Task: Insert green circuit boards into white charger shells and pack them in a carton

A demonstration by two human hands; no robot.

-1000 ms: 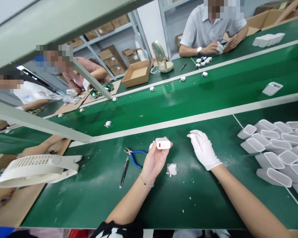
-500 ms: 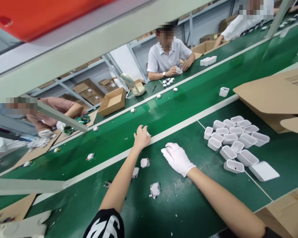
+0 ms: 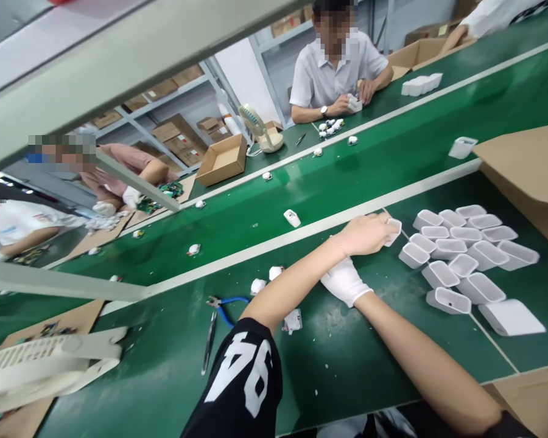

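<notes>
Gripping a white case at its 3 o'clock, my left hand overlaps my right hand at 7; right fingers hidden, can't tell. White shells cluster at 3 beyond, mostly mouth-up, presumably for quick grabbing.

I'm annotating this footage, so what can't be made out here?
Head view:
Right hand: fingers mostly hidden behind the left wrist.
White case: partly covered by the left hand.
Cardboard: cut off by right edge.
White piece on green strip: detail too small.
</notes>
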